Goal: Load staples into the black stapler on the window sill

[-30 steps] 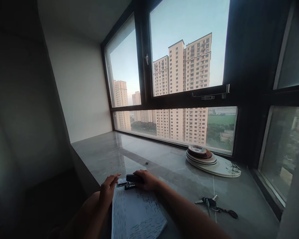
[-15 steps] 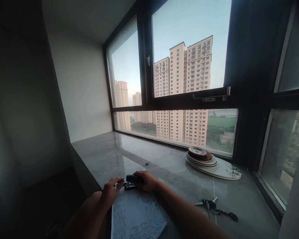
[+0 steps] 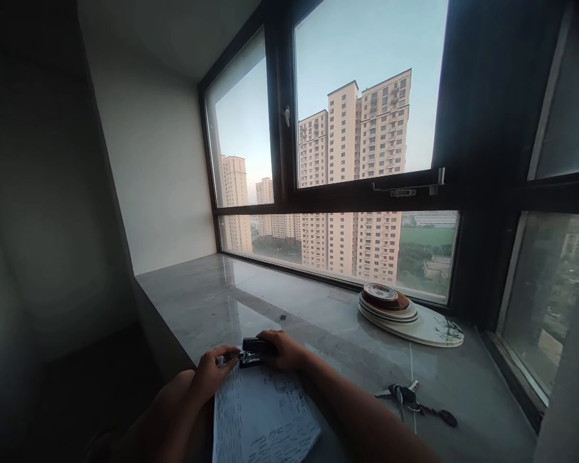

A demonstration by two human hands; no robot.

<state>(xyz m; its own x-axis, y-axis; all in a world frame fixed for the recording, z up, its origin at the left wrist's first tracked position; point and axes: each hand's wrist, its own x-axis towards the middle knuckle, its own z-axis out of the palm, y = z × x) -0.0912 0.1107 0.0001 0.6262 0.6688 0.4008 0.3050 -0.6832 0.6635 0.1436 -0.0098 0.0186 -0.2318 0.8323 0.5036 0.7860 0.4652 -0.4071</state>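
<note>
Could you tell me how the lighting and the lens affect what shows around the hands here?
Head view: backlit by the bright window, so the side wall and foreground are dim; the right hand on the stapler and the left hand on the papers are dark but legible; the sill shows pale reflections; the wide-angle lens bends lines near the edges.
</note>
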